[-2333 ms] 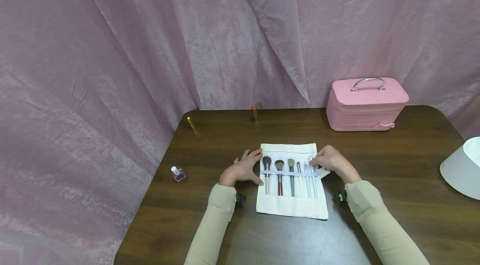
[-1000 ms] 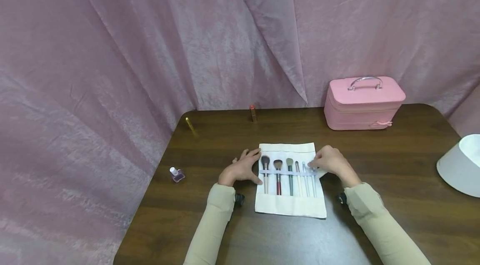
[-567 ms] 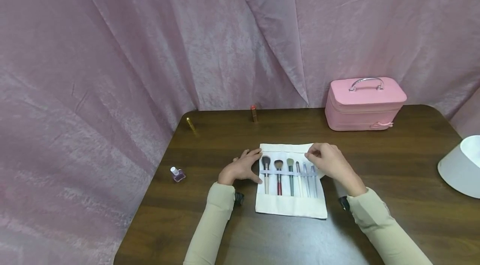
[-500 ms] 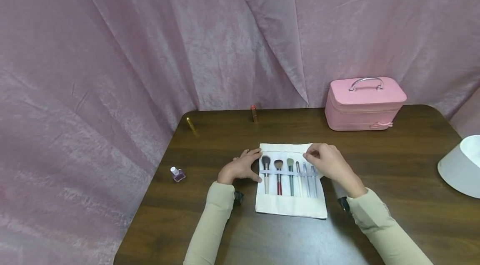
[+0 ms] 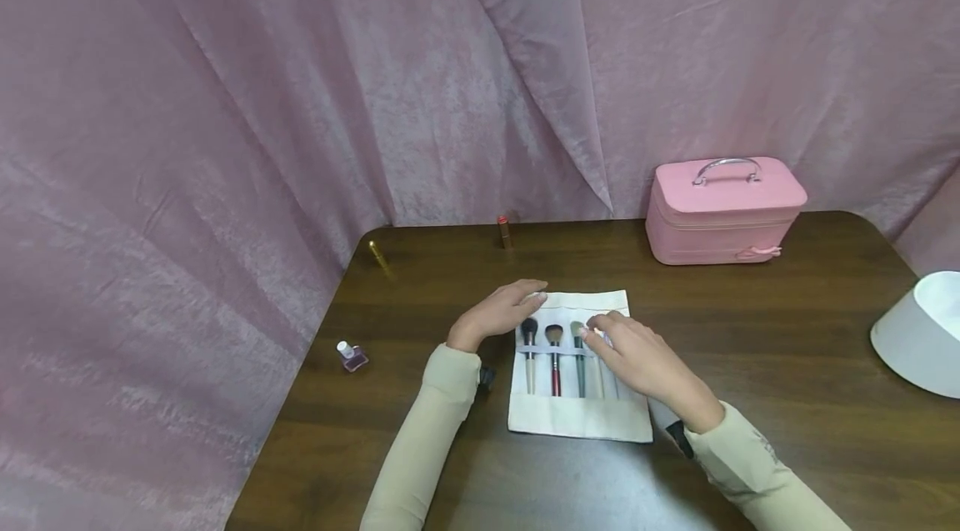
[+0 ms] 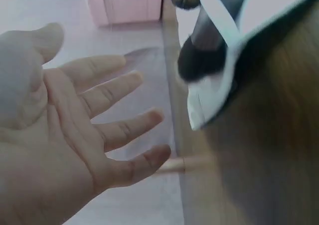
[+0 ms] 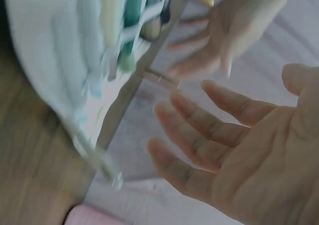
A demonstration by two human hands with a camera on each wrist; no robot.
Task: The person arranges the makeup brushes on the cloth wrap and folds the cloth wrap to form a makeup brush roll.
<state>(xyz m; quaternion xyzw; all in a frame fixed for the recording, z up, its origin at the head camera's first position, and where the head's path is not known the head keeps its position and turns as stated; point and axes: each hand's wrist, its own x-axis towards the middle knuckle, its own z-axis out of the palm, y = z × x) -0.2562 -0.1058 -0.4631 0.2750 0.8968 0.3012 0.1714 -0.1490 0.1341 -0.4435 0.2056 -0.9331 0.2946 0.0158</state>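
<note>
A white cloth brush roll [image 5: 577,424] lies unrolled on the table, makeup brushes standing in a row under its elastic band. From the left come a dark-bristled brush [image 5: 529,329], a brown-bristled brush with a red handle [image 5: 554,336] and a green brush [image 5: 578,364]. My left hand [image 5: 498,316] hovers over the roll's upper left corner, fingers extended and holding nothing. Over the right part of the roll, my right hand [image 5: 647,358] hides the slimmer brushes in the head view. Its fingers [image 7: 199,130] are spread and bare in the right wrist view.
At the back right of the table stands a pink case [image 5: 723,218] with a metal handle. A lipstick [image 5: 504,232] and a gold tube [image 5: 378,254] stand along the back. Nail polish [image 5: 352,357] is at the left, a white lampshade [image 5: 911,339] at the right edge.
My left hand has come off the roll's left edge, moving up and right. The right hand has left the upper right part, its fingers opening as it shifted down over the slim brushes.
</note>
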